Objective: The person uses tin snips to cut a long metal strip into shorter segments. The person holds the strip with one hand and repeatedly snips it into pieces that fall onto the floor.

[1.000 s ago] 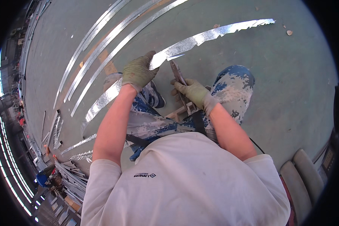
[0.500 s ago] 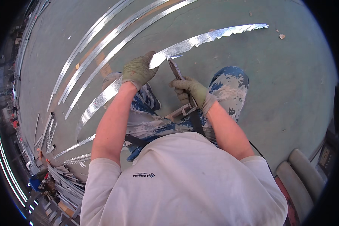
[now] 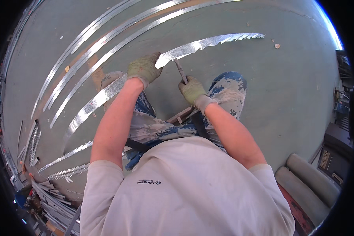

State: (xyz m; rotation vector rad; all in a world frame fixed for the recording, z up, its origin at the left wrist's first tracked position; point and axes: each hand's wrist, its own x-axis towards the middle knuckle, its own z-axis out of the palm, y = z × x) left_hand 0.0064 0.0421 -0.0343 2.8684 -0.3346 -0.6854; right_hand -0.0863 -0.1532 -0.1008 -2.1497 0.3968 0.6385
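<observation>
The biggest thing is the grey floor (image 3: 287, 102), which fills most of the view from the head camera. One person stands on it in a pale shirt (image 3: 185, 188) and blue spotted trousers (image 3: 224, 88), with a wooden block (image 3: 179, 117) between the knees. Three long thin metal strips (image 3: 106, 43) lie side by side on the floor, curving away toward the top. One wider shiny metal strip (image 3: 208, 42) runs across in front of the person, from the lower left up to the right, and its far end has a jagged edge. It is held up above the floor, at about knee height. Two more jagged strips (image 3: 67, 163) lie on the floor at the lower left, near a pile of metal scraps (image 3: 47, 196) too tangled to count. Two grey rolls (image 3: 306, 185) lie side by side at the lower right. Both hands wear green gloves. The left hand (image 3: 144, 69) has its fingers wrapped around the wide strip, gripping its edge. The right hand (image 3: 192, 90) has its fingers closed tight around the handles of one pair of metal snips (image 3: 181, 70). The tip of the snips touches the wide strip just beside the left hand. One small pale scrap (image 3: 277, 46) lies on the floor, near the jagged end.
</observation>
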